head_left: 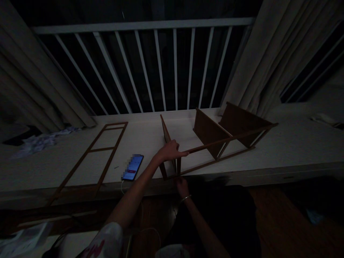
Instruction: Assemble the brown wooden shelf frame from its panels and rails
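The left hand (pixel 170 151) gripped the rack (pixel 211 134) on the ledge (pixel 147 138); the right hand (pixel 182 187) was low beside it, hold unclear. Three boards (pixel 243 123) looked joined to one side (pixel 201 147); another frame (pixel 101 149) lay apart, unattached.

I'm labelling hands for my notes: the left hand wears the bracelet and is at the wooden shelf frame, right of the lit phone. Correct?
Not quite: the head view shows the bracelet on the right hand, at its wrist. The left hand is indeed at the wooden shelf frame, right of the lit phone.
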`<state>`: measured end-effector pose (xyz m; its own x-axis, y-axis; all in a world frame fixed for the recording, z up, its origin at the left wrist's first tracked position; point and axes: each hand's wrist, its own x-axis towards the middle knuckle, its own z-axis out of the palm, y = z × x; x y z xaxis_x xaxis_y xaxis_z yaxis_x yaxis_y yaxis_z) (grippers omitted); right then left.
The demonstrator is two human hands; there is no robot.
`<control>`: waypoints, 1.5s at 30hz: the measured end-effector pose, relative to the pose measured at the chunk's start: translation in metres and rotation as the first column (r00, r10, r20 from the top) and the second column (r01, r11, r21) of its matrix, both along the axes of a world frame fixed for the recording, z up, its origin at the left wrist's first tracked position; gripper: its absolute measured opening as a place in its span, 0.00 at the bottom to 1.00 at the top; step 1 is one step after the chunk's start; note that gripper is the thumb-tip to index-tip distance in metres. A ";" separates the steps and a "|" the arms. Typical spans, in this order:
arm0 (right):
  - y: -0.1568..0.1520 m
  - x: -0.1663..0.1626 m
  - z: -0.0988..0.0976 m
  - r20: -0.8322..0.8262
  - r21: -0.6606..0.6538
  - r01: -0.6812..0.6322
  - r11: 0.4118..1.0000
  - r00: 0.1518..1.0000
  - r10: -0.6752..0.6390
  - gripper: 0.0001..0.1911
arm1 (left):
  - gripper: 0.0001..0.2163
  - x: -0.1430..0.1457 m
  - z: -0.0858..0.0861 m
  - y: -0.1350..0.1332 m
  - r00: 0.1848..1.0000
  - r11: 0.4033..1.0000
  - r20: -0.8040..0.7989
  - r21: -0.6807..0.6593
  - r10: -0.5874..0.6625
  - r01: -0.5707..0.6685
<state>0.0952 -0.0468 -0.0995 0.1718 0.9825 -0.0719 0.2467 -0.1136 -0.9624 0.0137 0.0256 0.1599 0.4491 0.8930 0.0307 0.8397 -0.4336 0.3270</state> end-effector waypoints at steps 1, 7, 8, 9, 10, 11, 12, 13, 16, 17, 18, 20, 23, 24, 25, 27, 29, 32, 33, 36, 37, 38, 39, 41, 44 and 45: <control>0.001 0.000 -0.001 0.002 -0.006 -0.002 1.000 1.000 0.002 0.15 | 0.23 0.000 0.000 0.000 1.000 1.000 -0.001 -0.002 0.004 -0.004; 0.003 -0.002 0.001 0.000 0.010 0.021 1.000 1.000 -0.021 0.16 | 0.23 0.002 0.005 -0.003 1.000 0.999 -0.020 -0.026 0.022 -0.023; 0.002 -0.002 0.002 -0.003 0.013 0.016 1.000 1.000 -0.016 0.16 | 0.23 0.002 0.005 -0.003 1.000 1.000 -0.021 -0.019 0.018 -0.018; 0.002 -0.002 0.003 -0.004 0.016 0.011 1.000 1.000 -0.011 0.16 | 0.24 0.002 0.004 -0.002 1.000 1.000 -0.020 -0.010 0.013 -0.013; 0.001 -0.001 0.004 -0.003 0.018 0.008 1.000 1.000 -0.008 0.16 | 0.24 0.002 0.004 -0.002 1.000 1.000 -0.018 -0.001 0.005 -0.005; 0.000 -0.001 0.005 0.000 0.020 0.007 1.000 1.000 -0.007 0.16 | 0.25 0.002 0.003 -0.002 1.000 1.000 -0.014 0.006 -0.005 0.005; 0.000 -0.001 0.005 0.004 0.020 0.009 1.000 1.000 -0.009 0.16 | 0.25 0.001 0.002 -0.002 1.000 1.000 -0.011 0.011 -0.010 0.010; -0.001 -0.001 0.006 0.012 0.021 0.013 1.000 1.000 -0.014 0.15 | 0.25 0.001 0.002 -0.001 1.000 1.000 -0.008 0.012 -0.010 0.010; -0.003 0.000 0.005 0.028 0.029 0.016 0.999 0.999 -0.017 0.16 | 0.24 0.001 0.000 0.000 1.000 1.000 -0.008 0.004 -0.004 0.004; -0.003 0.000 0.005 0.030 0.034 0.013 0.999 0.999 -0.014 0.16 | 0.24 0.000 -0.001 0.000 1.000 1.000 -0.008 0.001 -0.003 0.003; -0.003 0.000 0.004 0.033 0.039 0.013 0.999 0.999 -0.014 0.17 | 0.24 0.000 -0.001 0.000 1.000 1.000 -0.007 -0.001 -0.005 0.005; -0.004 0.000 0.004 0.036 0.043 0.023 0.999 0.999 -0.025 0.18 | 0.23 0.000 -0.001 0.001 1.000 1.000 -0.008 -0.007 -0.003 0.003; -0.005 -0.001 0.005 0.015 0.030 0.058 0.998 0.998 -0.058 0.19 | 0.23 0.000 -0.001 0.001 1.000 1.000 -0.011 -0.014 0.013 -0.014; -0.005 0.000 0.005 0.000 0.028 0.066 0.997 0.998 -0.066 0.20 | 0.23 0.000 -0.001 0.001 1.000 1.000 -0.011 -0.013 0.013 -0.013; -0.006 0.000 0.006 -0.011 0.031 0.074 0.997 0.997 -0.073 0.20 | 0.24 0.000 -0.001 0.001 1.000 1.000 -0.011 -0.010 0.010 -0.010; -0.007 0.001 0.006 -0.011 0.042 0.094 0.995 0.996 -0.093 0.20 | 0.24 -0.001 -0.001 0.001 1.000 1.000 -0.016 -0.003 -0.002 0.002; -0.009 0.001 0.006 0.021 0.055 0.107 0.993 0.994 -0.108 0.20 | 0.24 0.000 -0.001 0.001 1.000 1.000 -0.026 -0.005 0.001 -0.001; -0.011 0.003 0.006 0.077 0.066 0.086 0.994 0.993 -0.091 0.20 | 0.24 0.000 0.000 0.000 0.999 1.000 -0.044 -0.019 0.014 -0.015; -0.010 0.003 0.006 0.091 0.071 0.073 0.995 0.993 -0.079 0.20 | 0.24 0.000 0.000 0.000 0.999 1.000 -0.047 -0.021 0.015 -0.016; -0.009 0.004 0.005 0.104 0.066 0.055 0.996 0.993 -0.061 0.19 | 0.25 0.001 0.003 -0.001 0.998 1.000 -0.055 -0.016 0.011 -0.012; -0.008 0.004 0.004 0.097 0.058 0.055 0.997 0.993 -0.061 0.19 | 0.25 0.002 0.003 -0.001 0.998 1.000 -0.055 -0.011 0.010 -0.010; -0.007 0.004 0.003 0.084 0.048 0.058 0.997 0.995 -0.062 0.19 | 0.25 0.002 0.004 -0.002 0.998 1.000 -0.055 -0.009 0.012 -0.013; -0.006 0.004 0.002 0.069 0.044 0.065 0.997 0.995 -0.068 0.19 | 0.26 0.003 0.005 -0.002 0.998 1.000 -0.054 -0.011 0.018 -0.019; -0.005 0.003 0.000 0.034 0.055 0.069 0.996 0.997 -0.071 0.19 | 0.26 0.003 0.005 -0.003 0.998 0.999 -0.052 -0.022 0.036 -0.037; -0.003 0.003 -0.006 -0.040 0.063 0.054 0.997 0.998 -0.052 0.19 | 0.26 0.003 0.005 -0.003 0.998 0.999 -0.047 -0.029 0.036 -0.038; -0.002 0.003 -0.008 -0.065 0.055 0.045 0.997 0.997 -0.042 0.19 | 0.26 0.003 0.004 -0.003 0.999 0.999 -0.044 -0.023 0.028 -0.029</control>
